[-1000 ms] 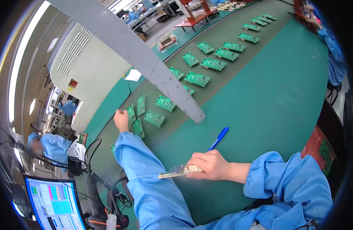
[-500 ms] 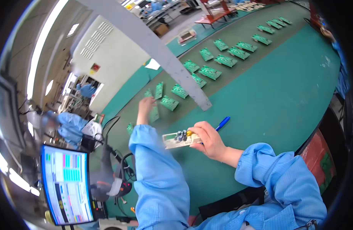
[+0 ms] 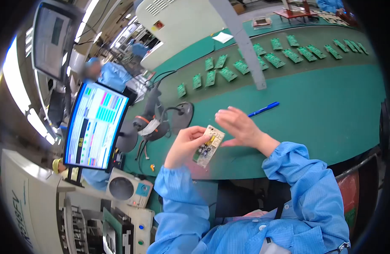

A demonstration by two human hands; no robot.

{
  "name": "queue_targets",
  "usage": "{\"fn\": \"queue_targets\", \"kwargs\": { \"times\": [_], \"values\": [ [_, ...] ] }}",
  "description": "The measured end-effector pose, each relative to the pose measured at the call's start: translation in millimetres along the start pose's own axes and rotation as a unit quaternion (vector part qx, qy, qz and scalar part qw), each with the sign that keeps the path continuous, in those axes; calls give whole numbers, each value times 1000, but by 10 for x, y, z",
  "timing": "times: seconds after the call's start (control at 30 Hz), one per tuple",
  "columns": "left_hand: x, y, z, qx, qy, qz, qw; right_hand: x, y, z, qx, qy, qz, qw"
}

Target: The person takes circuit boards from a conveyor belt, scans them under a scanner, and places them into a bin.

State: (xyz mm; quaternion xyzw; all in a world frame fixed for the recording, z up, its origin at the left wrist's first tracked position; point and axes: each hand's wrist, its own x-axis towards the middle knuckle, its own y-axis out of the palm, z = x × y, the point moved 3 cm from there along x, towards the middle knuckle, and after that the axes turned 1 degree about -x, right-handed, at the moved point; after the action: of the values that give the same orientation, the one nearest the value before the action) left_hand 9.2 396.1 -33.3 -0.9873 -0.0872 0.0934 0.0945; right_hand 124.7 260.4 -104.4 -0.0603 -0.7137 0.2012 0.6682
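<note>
My left hand (image 3: 185, 146) is closed on one end of a small circuit board (image 3: 209, 149), held tilted above the table's near edge. Its component side faces up, with a yellow part, dark round capacitors and white connectors. Just right of the board, my right hand (image 3: 242, 129) has its fingers stretched out and does not grip it. A blue pen (image 3: 264, 109) lies on the green table beyond that hand. Ahead and to the left stands a barcode scanner (image 3: 150, 122) on a stand, and a faint reddish glow shows below the board.
Several green circuit boards (image 3: 274, 60) lie in rows on the darker strip across the table (image 3: 322, 101). A grey post (image 3: 241, 42) rises among them. On the left are a lit monitor (image 3: 95, 127) and a beige machine (image 3: 27, 203). A person in blue (image 3: 112, 76) sits beyond.
The circuit board has passed from my right hand to my left, which came back from the rows of boards. My right hand has opened. The view has swung left and down.
</note>
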Motion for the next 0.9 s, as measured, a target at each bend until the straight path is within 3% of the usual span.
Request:
{"fn": "queue_targets", "kwargs": {
  "times": [0.07,0.2,0.37,0.67,0.8,0.9],
  "values": [
    [-262,-157,228,-20,-16,-113,993,37,-58,-39,-13,61,-1,998],
    [-544,-529,777,-71,-20,-263,962,-17,30,-121,-28,77,22,996],
    [-589,-791,955,-66,-21,-340,938,-43,108,-160,-17,100,40,994],
    [-801,-952,917,-114,-29,-401,909,-39,127,-191,-6,126,60,990],
    [-868,-1057,1080,-137,10,-376,916,-46,146,-200,-13,138,66,988],
    [-897,-1032,1045,-122,-21,-378,918,-37,147,-200,-11,144,68,987]
  ]
}}
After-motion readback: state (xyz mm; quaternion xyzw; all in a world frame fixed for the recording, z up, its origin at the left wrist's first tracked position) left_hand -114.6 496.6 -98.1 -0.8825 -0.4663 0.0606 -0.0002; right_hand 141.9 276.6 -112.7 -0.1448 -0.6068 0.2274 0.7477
